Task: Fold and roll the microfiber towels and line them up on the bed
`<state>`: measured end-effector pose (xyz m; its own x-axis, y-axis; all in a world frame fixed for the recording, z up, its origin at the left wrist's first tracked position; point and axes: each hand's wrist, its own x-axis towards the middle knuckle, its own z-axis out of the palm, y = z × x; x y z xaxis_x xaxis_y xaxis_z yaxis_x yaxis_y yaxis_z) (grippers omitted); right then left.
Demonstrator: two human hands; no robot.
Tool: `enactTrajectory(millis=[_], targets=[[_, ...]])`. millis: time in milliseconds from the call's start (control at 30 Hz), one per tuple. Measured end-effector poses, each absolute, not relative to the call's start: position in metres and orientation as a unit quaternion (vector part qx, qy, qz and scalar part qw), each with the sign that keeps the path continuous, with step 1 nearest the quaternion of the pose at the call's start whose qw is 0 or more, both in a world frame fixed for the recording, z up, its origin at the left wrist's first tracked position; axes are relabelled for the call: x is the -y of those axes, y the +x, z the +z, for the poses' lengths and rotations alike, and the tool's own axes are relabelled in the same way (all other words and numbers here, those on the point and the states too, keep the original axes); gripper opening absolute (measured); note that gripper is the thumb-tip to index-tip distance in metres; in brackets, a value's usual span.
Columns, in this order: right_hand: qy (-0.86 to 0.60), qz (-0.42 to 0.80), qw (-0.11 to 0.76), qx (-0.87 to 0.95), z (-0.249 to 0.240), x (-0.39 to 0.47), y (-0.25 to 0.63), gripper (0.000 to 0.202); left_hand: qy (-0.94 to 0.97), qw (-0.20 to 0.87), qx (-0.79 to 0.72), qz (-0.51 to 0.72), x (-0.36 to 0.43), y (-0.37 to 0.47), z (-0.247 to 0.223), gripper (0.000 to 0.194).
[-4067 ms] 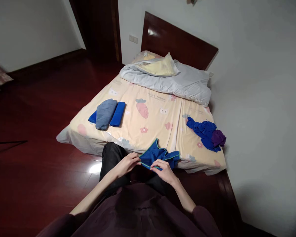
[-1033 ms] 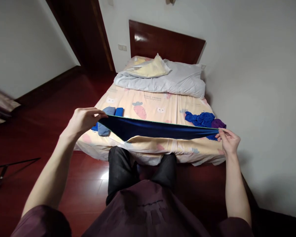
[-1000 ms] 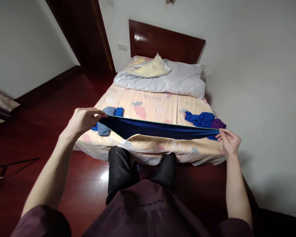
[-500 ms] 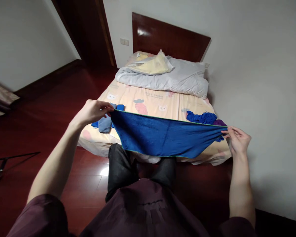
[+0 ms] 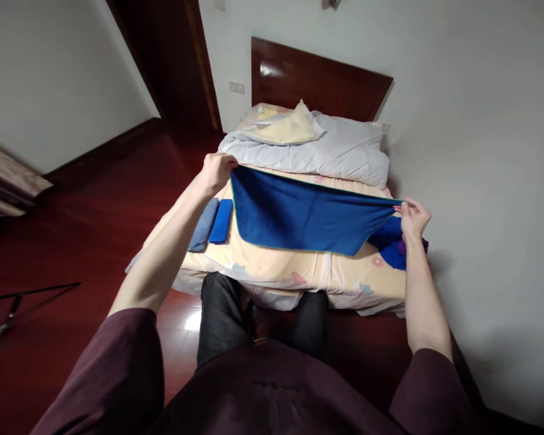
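A blue towel [image 5: 306,211] with a thin green edge is stretched between my two hands above the bed. My left hand [image 5: 217,171] pinches its upper left corner, fingers closed. At the upper right corner, my right hand [image 5: 412,216] grips the cloth between thumb and fingers. Below my left forearm lie a folded grey-blue cloth [image 5: 204,226] and a folded bright blue cloth [image 5: 221,222], side by side on the bed. Partly behind my right hand is a crumpled blue cloth [image 5: 392,248], with a bit of purple cloth [image 5: 402,246] showing beside it.
The bed [image 5: 272,272] has a cream patterned sheet. A rumpled white quilt [image 5: 353,151] and a pale yellow pillow [image 5: 294,125] lie near the dark wooden headboard [image 5: 317,78]. A thin black stand [image 5: 16,305] is on the red floor at left; a wall runs along the right.
Both hands have moved forward over the bed, carrying the stretched towel farther from my body. My left hand has shifted right and my right hand slightly left.
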<state>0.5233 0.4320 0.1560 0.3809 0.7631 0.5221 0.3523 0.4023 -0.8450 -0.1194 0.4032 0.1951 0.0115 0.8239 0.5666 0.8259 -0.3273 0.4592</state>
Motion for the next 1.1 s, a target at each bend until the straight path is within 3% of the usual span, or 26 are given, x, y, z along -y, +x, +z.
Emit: enactTrajectory(millis=[233,500,633,800,967,1100], targets=[[-0.479,0.057,0.67,0.564,0.151,-0.425,0.534,0.031,-0.735,0.123,0.489,-0.454,-0.375,-0.118,0.181,0.035],[-0.531,0.099,0.592,0.599,0.032,-0.363,0.529,0.021,-0.798,0.065,0.487,-0.349,-0.311,-0.135,0.045,0.043],[-0.584,0.155,0.48,0.636,-0.036,-0.334,0.529,0.017,-0.824,-0.002,0.506,-0.254,-0.284,-0.137,-0.025,0.046],[-0.639,0.144,0.265,0.708,-0.089,-0.305,0.527,0.016,-0.817,-0.093,0.55,-0.145,-0.263,-0.129,-0.093,0.05],[-0.666,0.103,0.071,0.735,-0.106,-0.288,0.521,0.021,-0.806,-0.129,0.575,-0.054,-0.255,-0.123,-0.123,0.044],[-0.674,0.073,-0.003,0.736,-0.106,-0.282,0.516,0.02,-0.802,-0.111,0.587,-0.01,-0.248,-0.122,-0.126,0.035]])
